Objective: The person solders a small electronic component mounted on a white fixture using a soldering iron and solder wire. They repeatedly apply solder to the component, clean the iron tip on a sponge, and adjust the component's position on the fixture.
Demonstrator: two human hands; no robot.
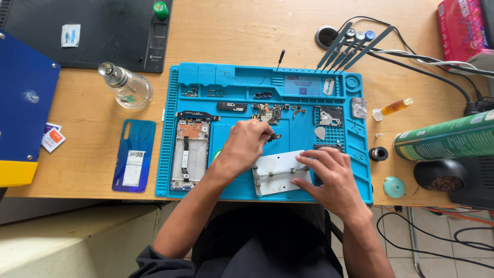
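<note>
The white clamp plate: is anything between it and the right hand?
No. The right hand already rests on the white clamp plate, fingers on its metal bar. The left hand is just above the plate, pinching a small dark part.

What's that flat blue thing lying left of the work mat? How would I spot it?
Start at the big blue silicone repair mat in the middle of the wooden desk. Just off its left edge lies a phone back cover, flat on the wood below a round glass bottle. It is glossy, darker blue than the mat, with rounded corners and a white sticker on it.
</note>
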